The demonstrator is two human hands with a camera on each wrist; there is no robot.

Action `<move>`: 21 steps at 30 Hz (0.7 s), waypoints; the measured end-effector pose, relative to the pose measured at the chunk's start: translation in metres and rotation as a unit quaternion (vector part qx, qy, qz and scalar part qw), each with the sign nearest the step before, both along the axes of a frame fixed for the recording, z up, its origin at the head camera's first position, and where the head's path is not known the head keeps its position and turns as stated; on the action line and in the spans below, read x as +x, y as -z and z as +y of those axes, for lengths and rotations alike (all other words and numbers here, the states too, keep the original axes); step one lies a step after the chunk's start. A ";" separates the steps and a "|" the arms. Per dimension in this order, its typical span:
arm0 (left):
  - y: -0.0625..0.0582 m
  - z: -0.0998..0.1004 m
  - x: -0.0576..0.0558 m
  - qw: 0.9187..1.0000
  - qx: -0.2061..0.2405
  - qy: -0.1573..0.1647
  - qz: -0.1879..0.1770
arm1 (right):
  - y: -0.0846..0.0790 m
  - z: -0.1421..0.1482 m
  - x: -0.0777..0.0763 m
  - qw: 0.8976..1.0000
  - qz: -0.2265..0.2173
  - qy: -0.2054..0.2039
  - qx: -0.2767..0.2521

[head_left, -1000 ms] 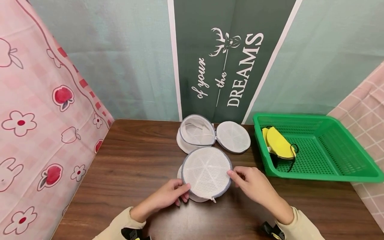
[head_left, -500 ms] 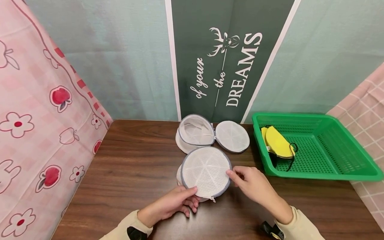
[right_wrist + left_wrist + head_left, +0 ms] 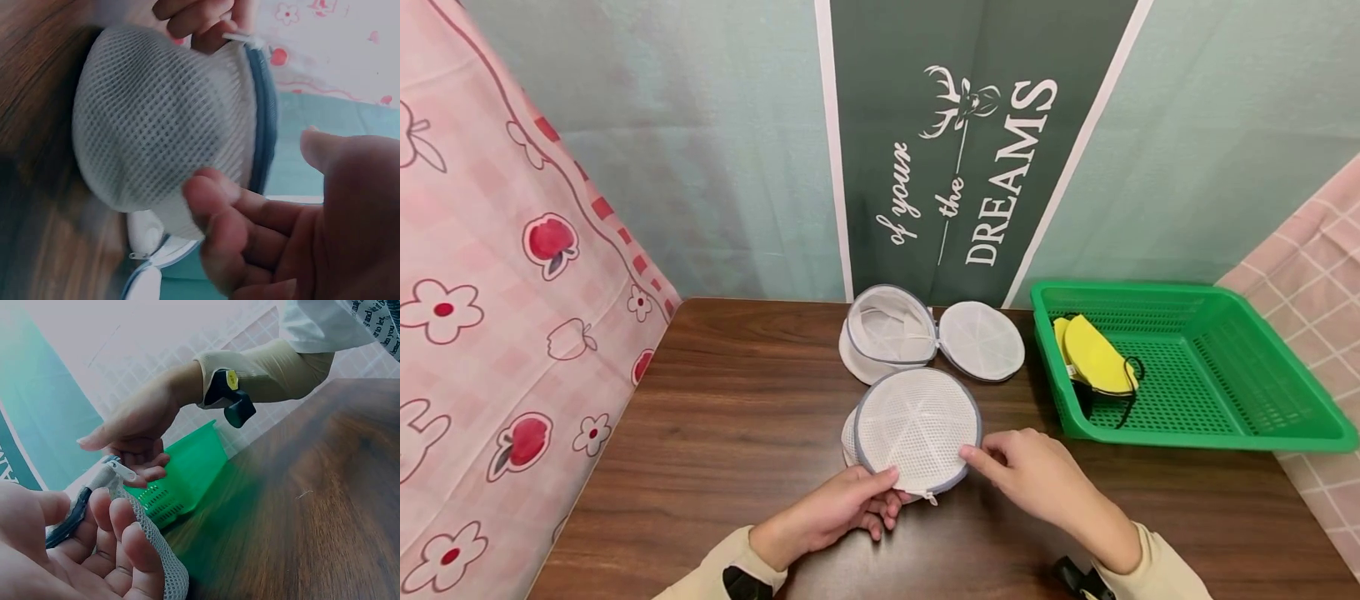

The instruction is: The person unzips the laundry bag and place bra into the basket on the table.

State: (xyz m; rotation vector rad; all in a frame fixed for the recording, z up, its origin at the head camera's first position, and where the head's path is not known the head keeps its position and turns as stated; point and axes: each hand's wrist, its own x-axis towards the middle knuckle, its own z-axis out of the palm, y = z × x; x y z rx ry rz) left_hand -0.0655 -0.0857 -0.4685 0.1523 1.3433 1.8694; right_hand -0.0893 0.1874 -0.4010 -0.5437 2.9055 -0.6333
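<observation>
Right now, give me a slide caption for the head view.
Left hand holding a mesh bag, right hand alongside, open bag behind, green basket at right.

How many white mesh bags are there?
2. The front bag is in the left hand; the open bag sits behind it, left of the green basket. More could be hidden inside.

a brown table stands before pale green cloth with a dark lettered panel, pink fruit-print cloth left, pink gridded cloth right.
</observation>
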 end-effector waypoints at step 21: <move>0.001 0.003 0.000 1.000 0.008 0.002 0.013 | -0.007 -0.032 0.036 0.998 0.009 -0.058 0.035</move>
